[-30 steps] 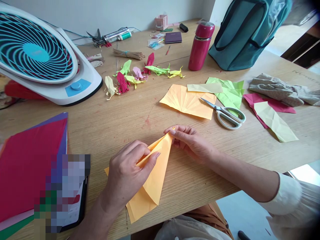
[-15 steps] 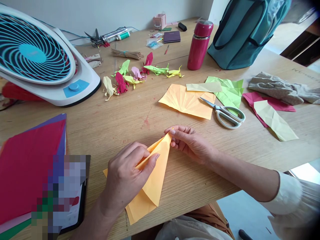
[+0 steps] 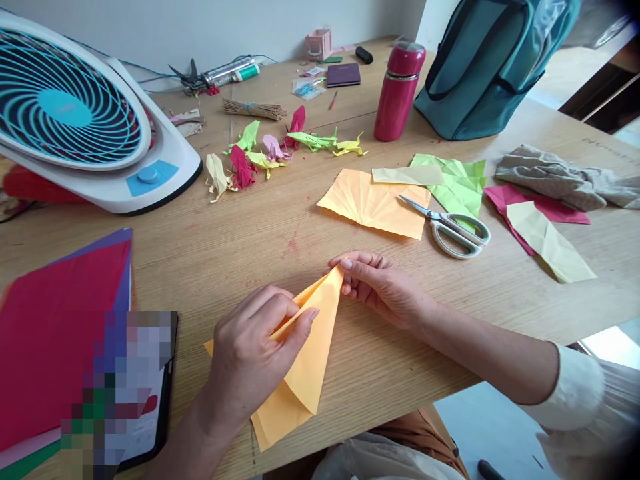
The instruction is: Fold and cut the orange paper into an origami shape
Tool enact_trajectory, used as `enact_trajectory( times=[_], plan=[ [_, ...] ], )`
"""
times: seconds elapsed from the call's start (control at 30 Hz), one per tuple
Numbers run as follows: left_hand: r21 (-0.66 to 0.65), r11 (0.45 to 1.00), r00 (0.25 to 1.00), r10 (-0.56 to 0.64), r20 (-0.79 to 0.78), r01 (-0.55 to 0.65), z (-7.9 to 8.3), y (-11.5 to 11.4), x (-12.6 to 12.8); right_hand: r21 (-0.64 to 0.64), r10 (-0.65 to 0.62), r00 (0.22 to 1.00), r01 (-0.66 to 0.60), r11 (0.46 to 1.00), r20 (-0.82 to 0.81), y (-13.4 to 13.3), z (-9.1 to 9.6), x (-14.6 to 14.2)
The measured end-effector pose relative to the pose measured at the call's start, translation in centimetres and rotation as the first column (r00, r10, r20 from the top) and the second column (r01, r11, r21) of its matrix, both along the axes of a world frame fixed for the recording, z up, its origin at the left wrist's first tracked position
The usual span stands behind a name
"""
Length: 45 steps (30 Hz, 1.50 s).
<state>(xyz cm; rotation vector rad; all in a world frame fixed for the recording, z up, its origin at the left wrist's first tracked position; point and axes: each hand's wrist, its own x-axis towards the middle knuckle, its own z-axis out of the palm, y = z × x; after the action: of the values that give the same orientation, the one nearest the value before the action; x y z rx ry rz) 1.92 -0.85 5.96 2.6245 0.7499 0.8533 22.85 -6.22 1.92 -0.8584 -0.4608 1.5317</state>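
A folded sheet of orange paper (image 3: pixel 313 353) slants over the front of the table, narrowing to a point at its upper right. My right hand (image 3: pixel 377 283) pinches that tip between thumb and fingers. Along the open fold on the left, my left hand (image 3: pixel 257 340) grips the paper, its thumb on the outer face and its bent fingers partly inside. What those fingertips touch is hidden. Beyond my hands lies a flat, creased orange sheet (image 3: pixel 355 193), with scissors (image 3: pixel 457 233) resting partly over its right edge.
A fan (image 3: pixel 165 157) stands at the left, above stacked coloured paper (image 3: pixel 65 320) and a tablet-like device (image 3: pixel 163 413). Several folded paper figures (image 3: pixel 245 167) sit farther back. A red flask (image 3: pixel 400 93) and teal bag (image 3: pixel 480 73) stand behind; green paper (image 3: pixel 457 183) and a grey cloth (image 3: pixel 560 175) lie right.
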Motion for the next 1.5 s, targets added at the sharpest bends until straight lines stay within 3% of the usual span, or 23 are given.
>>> enact_trajectory(
  times=[1.5],
  plan=[
    [0.001,1.0,1.0,0.003,-0.014,-0.003,0.04,-0.04,-0.16,-0.058,-0.034,0.999,0.036,0.998,0.043,0.11,0.28,0.04]
  ],
)
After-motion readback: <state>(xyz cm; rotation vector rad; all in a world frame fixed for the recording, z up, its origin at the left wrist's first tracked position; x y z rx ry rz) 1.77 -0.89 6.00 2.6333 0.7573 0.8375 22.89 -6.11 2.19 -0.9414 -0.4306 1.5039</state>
